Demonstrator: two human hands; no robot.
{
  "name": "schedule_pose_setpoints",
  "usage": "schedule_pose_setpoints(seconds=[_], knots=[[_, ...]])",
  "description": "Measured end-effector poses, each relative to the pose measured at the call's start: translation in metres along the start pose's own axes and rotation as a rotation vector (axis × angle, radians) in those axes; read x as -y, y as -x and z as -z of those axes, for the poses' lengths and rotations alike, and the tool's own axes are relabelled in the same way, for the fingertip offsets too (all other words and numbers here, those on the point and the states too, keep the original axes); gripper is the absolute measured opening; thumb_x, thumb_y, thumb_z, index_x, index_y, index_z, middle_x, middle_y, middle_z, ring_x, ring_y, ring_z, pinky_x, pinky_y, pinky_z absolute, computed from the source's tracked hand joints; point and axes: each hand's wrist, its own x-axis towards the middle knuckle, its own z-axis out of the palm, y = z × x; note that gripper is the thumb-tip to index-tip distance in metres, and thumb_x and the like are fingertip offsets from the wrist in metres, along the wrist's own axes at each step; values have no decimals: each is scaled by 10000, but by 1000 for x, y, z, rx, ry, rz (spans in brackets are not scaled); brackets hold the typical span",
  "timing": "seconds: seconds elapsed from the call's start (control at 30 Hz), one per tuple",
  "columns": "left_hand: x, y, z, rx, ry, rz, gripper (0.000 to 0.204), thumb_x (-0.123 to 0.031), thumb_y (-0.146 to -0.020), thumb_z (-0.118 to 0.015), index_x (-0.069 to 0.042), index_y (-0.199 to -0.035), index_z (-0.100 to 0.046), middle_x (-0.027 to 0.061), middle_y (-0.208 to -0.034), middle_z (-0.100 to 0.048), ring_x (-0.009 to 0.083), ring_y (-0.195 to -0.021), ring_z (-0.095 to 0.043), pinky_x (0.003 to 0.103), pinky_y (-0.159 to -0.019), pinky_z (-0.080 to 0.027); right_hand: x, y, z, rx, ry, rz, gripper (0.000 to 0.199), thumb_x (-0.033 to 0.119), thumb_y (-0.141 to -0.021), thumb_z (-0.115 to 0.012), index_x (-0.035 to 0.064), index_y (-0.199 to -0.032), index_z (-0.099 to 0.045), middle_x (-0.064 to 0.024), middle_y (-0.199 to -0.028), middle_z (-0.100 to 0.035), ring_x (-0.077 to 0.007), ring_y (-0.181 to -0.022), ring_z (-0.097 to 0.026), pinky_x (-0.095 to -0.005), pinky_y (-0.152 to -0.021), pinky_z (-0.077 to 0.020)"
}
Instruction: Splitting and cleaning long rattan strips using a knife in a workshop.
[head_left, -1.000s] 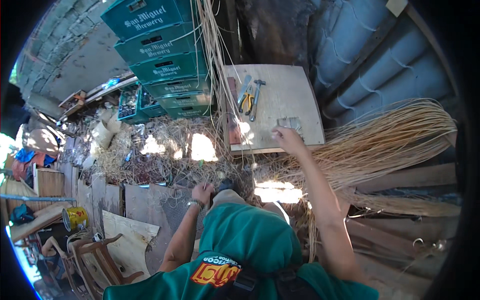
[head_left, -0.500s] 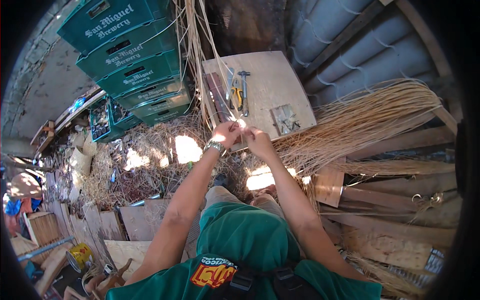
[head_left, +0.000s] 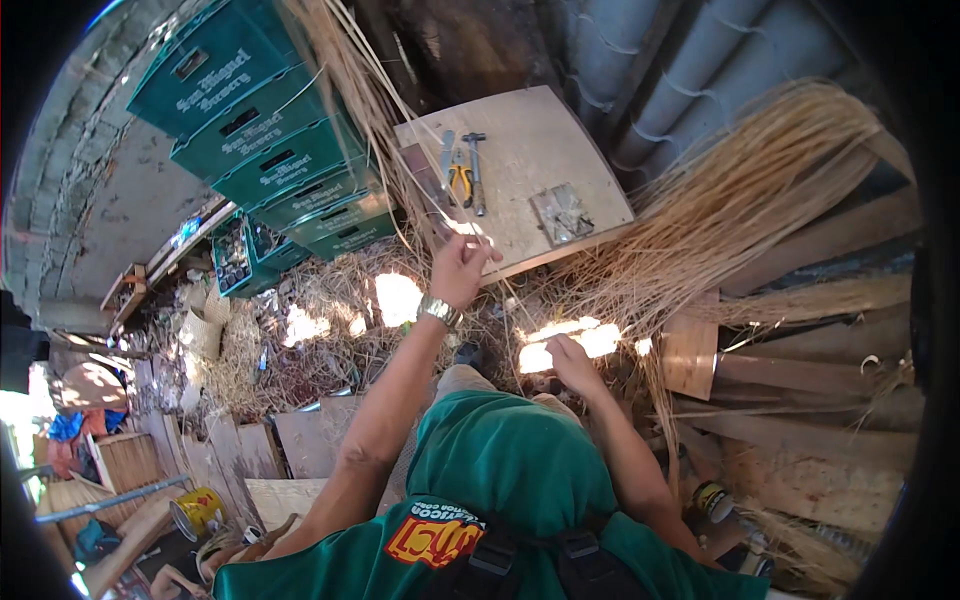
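Note:
My left hand, with a wristwatch, is raised at the near edge of a wooden board and closed on a thin pale reed strand. My right hand is lower, just above my knee, with its fingers pinched on the same strand. A large bundle of reeds fans out to the right of both hands. More long reeds lean upright behind the board. On the board lie yellow-handled pliers, a hammer and a small metal piece.
Stacked green crates stand at the back left, and a corrugated metal wall rises behind the board. Loose straw litters the ground. Wooden planks lie to the right and a yellow tin can at lower left.
My left hand rose from my knee to the board's edge and stays there. My right hand came away from the board, met the left, then dropped toward my knee.

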Motion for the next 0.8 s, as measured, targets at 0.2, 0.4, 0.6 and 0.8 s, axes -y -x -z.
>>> schedule_pose_setpoints(seconds=[0.2,0.4,0.6,0.8], knots=[[-112,-80,-7,-29,-371,-374,111,-172,-916,-566,-65,-947,-573,33,-815,-691,20,-519,-476,184,-440,-383,-346,257,102,9,843,-521,317,283,-931,-453,24,-1007,-620,-211,-994,-604,-370,-927,-586,-482,-777,-466],[-249,-155,5,-15,21,-257,127,-186,-899,-608,-62,-910,-585,62,-884,-683,39,-466,-403,193,-396,-313,-295,449,131,-64,828,-1251,367,264,-940,-482,-18,-1164,-555,-199,-1128,-585,-337,-1029,-561,-450,-891,-460],[-268,-174,0,-67,-86,-270,151,-196,-840,-680,-52,-846,-636,-43,-600,-520,43,-460,-398,195,-391,-286,-268,425,134,-229,760,-1241,316,249,-939,-487,-19,-1054,-609,-201,-1037,-614,-340,-915,-600,-442,-802,-493],[7,-84,-92,-26,-835,-450,186,-94,-831,-481,-50,-813,-661,121,-823,-659,248,-780,-628,370,-659,-483,-277,200,123,-689,-96,-618,275,247,-932,-479,51,-757,-559,-62,-678,-541,-177,-592,-517,-350,-534,-415]])
